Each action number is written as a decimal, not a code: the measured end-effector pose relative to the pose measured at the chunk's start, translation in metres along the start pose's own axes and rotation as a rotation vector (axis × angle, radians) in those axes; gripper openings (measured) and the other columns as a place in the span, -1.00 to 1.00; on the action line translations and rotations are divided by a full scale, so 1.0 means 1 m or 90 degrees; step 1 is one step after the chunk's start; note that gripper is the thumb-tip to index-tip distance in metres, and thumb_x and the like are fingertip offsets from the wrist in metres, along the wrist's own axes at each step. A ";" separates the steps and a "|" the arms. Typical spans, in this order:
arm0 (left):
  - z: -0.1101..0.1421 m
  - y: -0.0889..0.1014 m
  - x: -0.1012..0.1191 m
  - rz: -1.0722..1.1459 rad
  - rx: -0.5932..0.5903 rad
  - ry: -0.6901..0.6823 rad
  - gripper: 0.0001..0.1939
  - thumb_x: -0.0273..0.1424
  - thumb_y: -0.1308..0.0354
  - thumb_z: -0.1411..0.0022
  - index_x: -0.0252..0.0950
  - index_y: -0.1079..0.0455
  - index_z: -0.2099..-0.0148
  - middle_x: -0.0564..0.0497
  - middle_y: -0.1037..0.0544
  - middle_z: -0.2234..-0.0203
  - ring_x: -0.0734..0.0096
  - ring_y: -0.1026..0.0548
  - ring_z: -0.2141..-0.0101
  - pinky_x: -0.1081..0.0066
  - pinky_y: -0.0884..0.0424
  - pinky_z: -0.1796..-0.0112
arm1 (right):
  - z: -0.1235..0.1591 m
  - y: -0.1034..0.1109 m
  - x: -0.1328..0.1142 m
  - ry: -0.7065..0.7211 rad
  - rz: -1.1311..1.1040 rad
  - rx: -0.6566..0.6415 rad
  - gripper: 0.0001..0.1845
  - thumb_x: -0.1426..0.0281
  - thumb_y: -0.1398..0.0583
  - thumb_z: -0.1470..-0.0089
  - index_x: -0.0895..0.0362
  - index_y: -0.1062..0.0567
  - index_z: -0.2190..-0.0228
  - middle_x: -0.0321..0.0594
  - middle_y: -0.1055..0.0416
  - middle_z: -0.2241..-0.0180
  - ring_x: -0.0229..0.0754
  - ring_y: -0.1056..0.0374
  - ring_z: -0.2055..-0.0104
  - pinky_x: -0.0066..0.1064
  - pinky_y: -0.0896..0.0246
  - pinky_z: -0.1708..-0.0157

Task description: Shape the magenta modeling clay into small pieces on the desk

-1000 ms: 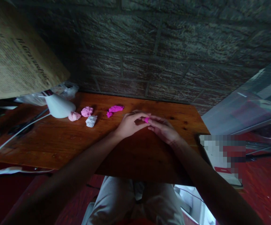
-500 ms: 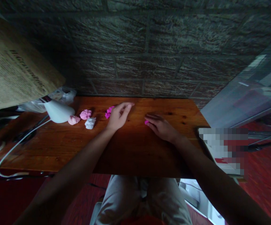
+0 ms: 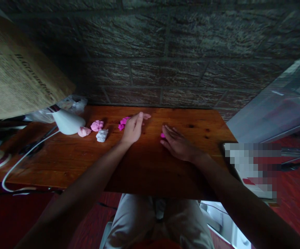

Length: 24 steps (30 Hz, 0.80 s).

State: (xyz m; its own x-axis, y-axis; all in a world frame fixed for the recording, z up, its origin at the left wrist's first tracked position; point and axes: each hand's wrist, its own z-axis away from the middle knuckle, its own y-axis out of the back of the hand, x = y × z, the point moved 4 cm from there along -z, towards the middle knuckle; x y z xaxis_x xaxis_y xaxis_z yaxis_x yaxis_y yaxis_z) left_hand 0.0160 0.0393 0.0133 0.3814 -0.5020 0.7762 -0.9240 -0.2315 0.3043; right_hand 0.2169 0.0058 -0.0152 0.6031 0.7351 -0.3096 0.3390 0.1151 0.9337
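Observation:
My left hand [image 3: 135,127] is over the middle of the wooden desk, thumb up and fingers apart, with nothing visible in it. Close behind its wrist side lies a crumpled magenta lump [image 3: 123,123], partly hidden by the hand. To the right, my right hand [image 3: 175,141] is low over the desk with its fingers stretched out. A small magenta piece [image 3: 162,135] shows between its thumb and forefinger; the rest is covered by the hand. Farther left sit a pink lump [image 3: 97,125], a paler pink lump [image 3: 84,131] and a white lump [image 3: 102,135], all crumpled.
A lamp with a white base [image 3: 69,122] and a printed paper-like shade [image 3: 22,76] stands at the left, its white cord [image 3: 27,155] curving forward. Clear plastic [image 3: 74,103] lies behind it. A stone-pattern wall [image 3: 150,72] borders the wooden desk [image 3: 150,169]. A pixelated object [image 3: 251,166] is at the right.
My right hand's fingers have straightened around the small magenta piece. My left hand has turned slightly, thumb more upright and fingers more spread. The view has shifted a little.

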 end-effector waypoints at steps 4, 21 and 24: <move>0.000 -0.002 0.000 -0.002 -0.010 0.007 -0.29 0.12 0.20 -0.46 -0.31 -0.61 0.12 -0.17 -0.70 0.13 0.24 -0.64 0.12 0.36 -0.59 0.28 | -0.004 -0.001 -0.003 0.026 -0.022 -0.017 -0.27 0.10 0.12 -0.44 0.31 -0.15 -0.40 0.11 0.04 -0.47 0.08 0.17 -0.53 0.05 0.16 -0.49; 0.000 0.000 -0.002 0.002 0.012 0.020 -0.26 0.15 0.21 -0.45 -0.31 -0.60 0.18 -0.18 -0.70 0.14 0.24 -0.65 0.13 0.38 -0.58 0.31 | -0.017 0.007 -0.003 -0.015 -0.058 0.088 -0.60 0.37 -0.06 -0.39 0.15 -0.52 -0.14 0.00 -0.48 -0.21 0.01 -0.39 -0.29 -0.07 -0.26 -0.32; -0.001 0.000 -0.003 -0.002 0.014 0.020 -0.26 0.14 0.21 -0.45 -0.31 -0.60 0.17 -0.18 -0.70 0.14 0.24 -0.64 0.13 0.38 -0.58 0.30 | -0.015 0.022 0.004 -0.084 -0.048 0.120 -0.64 0.42 -0.05 -0.37 0.09 -0.60 -0.02 -0.12 -0.63 -0.03 -0.04 -0.57 -0.06 -0.16 -0.43 -0.15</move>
State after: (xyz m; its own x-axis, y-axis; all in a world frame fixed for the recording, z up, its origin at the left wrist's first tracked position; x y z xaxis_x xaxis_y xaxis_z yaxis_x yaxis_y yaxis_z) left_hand 0.0149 0.0412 0.0117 0.3830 -0.4743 0.7927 -0.9218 -0.2515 0.2949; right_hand 0.2157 0.0213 0.0068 0.6561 0.6339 -0.4096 0.5079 0.0307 0.8609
